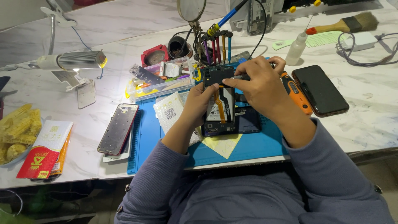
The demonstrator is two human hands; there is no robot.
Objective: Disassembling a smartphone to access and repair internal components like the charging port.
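Right hand [261, 85] gripping slim metal tool [239, 77], tip pressing into opened phone [218, 101]. Left hand [202, 103] pinching phone's left edge, steadying it. Phone lying open-backed on blue mat [257, 147], orange flex strip showing. Orange screwdriver [296, 93] and black phone [320, 90] sitting just right; spare frame [118, 128] lying left.

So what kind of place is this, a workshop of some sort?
Most likely a phone repair bench: an opened phone lies under both hands on a blue work mat, with a screwdriver rack and a spare phone frame nearby.
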